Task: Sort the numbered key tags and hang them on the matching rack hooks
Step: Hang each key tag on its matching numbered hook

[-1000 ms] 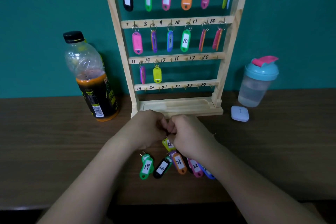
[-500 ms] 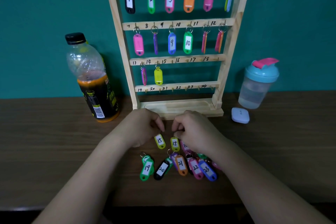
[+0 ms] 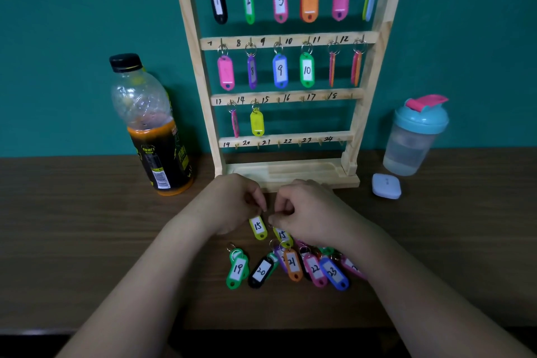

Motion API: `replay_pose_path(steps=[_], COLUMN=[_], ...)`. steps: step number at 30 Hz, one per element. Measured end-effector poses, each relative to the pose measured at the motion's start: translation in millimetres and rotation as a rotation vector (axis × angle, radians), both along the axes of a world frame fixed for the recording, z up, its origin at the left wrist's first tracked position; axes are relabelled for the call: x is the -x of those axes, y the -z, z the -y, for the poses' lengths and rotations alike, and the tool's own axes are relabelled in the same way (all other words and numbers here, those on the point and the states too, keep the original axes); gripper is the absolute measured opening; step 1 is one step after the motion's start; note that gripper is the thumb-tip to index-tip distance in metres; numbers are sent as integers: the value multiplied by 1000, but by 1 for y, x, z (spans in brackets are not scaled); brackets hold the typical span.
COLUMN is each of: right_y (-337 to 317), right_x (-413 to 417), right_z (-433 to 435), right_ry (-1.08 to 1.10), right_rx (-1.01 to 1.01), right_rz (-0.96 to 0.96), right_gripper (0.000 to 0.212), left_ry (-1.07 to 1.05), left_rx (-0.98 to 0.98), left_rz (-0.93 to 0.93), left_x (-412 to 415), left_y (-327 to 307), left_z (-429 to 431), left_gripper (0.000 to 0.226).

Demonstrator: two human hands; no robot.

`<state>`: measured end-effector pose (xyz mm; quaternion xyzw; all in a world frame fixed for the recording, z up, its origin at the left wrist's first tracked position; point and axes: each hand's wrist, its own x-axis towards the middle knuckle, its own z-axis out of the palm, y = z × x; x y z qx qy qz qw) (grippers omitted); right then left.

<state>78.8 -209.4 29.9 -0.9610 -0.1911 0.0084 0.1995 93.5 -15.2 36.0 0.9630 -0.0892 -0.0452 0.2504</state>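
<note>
You have hooks 1 to 14 filled on the rack (image 3: 200, 67) at upper centre, 15 to 24 bare, while your left hand (image 3: 232, 203) pinches the left 15 tag (image 3: 258, 227) and your right hand (image 3: 308, 212) the right 15 tag (image 3: 282, 235).

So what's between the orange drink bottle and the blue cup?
The wooden key rack stands between the bottle and the shaker cup, seen from the head camera.

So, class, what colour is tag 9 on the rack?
Tag 9 is blue; head view.
</note>
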Motion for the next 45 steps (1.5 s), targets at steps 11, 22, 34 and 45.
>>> replay_pose_path(steps=[11,22,34,45], right_y=[0,-3,-40,-51], right_x=[4,-4,-26,-29], right_z=[-10,-1,19,23], right_ry=[-41,53,127,142], right_rx=[151,-217,-643,-708], right_rz=[60,-47,387,495], right_gripper=[4,16,11,10], left_ry=[-4,8,-120,-228], left_rx=[-14,114,333,278], left_rz=[10,147,695,892], left_x=[2,0,-4,-28], left_y=[-3,-10,-67,-87], left_z=[1,3,20,44], left_gripper=[12,18,11,10])
